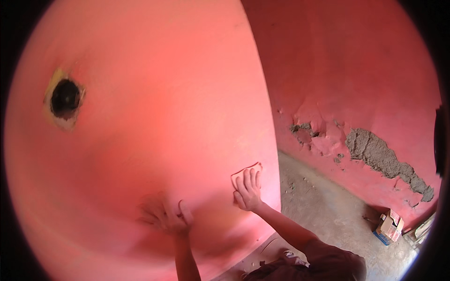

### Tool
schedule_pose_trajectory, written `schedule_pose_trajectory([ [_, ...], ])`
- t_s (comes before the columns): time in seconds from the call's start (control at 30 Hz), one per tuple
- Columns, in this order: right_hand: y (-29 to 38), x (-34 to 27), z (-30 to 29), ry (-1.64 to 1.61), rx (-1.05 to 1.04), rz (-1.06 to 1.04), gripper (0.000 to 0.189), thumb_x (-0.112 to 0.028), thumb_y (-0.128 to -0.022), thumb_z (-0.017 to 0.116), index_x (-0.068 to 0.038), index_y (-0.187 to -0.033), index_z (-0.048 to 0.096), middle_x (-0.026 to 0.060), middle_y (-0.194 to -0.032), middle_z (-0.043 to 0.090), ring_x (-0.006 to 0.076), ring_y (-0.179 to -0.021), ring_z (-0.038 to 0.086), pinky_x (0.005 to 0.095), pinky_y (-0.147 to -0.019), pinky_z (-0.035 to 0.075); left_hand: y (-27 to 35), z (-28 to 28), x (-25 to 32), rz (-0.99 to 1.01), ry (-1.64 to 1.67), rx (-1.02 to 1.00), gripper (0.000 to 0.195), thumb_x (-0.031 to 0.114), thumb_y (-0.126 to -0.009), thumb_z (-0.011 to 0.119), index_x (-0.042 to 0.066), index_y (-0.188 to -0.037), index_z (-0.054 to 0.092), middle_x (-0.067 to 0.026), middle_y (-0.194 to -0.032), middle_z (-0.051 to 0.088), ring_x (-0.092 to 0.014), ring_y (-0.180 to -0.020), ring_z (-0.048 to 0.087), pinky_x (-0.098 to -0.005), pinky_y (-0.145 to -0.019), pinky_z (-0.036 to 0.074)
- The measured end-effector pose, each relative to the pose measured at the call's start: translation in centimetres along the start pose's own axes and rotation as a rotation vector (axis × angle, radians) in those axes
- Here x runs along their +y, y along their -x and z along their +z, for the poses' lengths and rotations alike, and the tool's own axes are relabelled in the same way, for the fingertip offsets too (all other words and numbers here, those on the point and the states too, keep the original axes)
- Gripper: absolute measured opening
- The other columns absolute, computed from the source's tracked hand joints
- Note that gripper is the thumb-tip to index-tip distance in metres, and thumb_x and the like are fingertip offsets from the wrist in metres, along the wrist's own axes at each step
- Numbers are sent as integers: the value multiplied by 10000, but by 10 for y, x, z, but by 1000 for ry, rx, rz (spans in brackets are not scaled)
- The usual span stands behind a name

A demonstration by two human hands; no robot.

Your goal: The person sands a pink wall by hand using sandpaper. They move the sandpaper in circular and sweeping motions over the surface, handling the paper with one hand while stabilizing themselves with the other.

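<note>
In front of me rises a pink painted wall (197, 105). My right hand (248, 193) presses a small thin sheet (242, 174), possibly sandpaper, flat against it near the wall's right edge. The sheet's dark-edged upper rim shows above my fingertips. Lower and further left, my left hand (168, 216) is against the same wall, its fingers blurred by motion. A dark curved line shows beside that thumb; whether it is the edge of something under the palm cannot be made out.
A round dark hole (65, 99) with a chipped rim opens at the wall's upper left. Beyond the wall's right edge, a darker red wall (334, 70) has a patch of exposed grey plaster (376, 154). An opened cardboard box (389, 227) stands on the dusty floor (327, 207).
</note>
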State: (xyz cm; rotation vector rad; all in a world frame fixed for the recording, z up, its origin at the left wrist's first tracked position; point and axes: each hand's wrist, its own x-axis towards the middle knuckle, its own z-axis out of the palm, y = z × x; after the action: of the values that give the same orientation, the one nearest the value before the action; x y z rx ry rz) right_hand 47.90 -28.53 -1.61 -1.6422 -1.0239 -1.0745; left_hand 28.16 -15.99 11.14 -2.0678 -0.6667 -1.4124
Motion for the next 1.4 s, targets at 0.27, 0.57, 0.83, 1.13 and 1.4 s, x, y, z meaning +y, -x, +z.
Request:
schedule_pose_trajectory([
  [0.27, -202, 7, -58, 1, 163, -101, 510, -214, -911, 507, -29, -1385, 484, 279, -1482, 354, 489, -1372, 300, 628, -1099, 210, 17, 9, 3, -27, -27, 63, 580, 423, -974, 423, -17, -1338, 528, -369, -1488, 284, -561, -1422, 127, -683, -1106, 8],
  [0.57, -31, 53, -29, 13, 243, 222, 609, -192, -971, 344, 152, -1459, 225, 338, -1557, 121, 527, -1445, 50, 641, -1140, 34, 32, 21, 23, -20, -75, 129, 663, 462, -1003, 364, -31, -1444, 401, -332, -1541, 201, -516, -1443, 123, -645, -1127, 11],
  [0.83, -221, 41, -72, 3, 290, 64, 584, -205, -886, 518, 74, -1389, 418, 339, -1454, 332, 509, -1358, 295, 635, -1083, 216, 27, 15, 37, -60, -86, 47, 671, 441, -998, 365, -30, -1476, 346, -311, -1564, 149, -476, -1463, 95, -621, -1137, -1],
  [1.13, 10, 64, -21, -49, 248, 692, 635, -214, -963, 336, 122, -1481, 184, 281, -1570, 165, 453, -1452, 128, 543, -1173, 44, 27, 16, 37, -71, -98, 14, 678, 439, -995, 371, -30, -1482, 324, -341, -1555, 122, -504, -1458, 53, -623, -1134, -24],
  [1.4, -189, 41, -70, -56, 280, 266, 633, -127, -885, 440, 130, -1440, 279, 312, -1469, 314, 501, -1362, 272, 560, -1148, 147, 30, 14, 40, -47, -104, 45, 668, 422, -1002, 356, -25, -1496, 303, -295, -1575, 138, -452, -1474, 78, -585, -1148, -28],
])
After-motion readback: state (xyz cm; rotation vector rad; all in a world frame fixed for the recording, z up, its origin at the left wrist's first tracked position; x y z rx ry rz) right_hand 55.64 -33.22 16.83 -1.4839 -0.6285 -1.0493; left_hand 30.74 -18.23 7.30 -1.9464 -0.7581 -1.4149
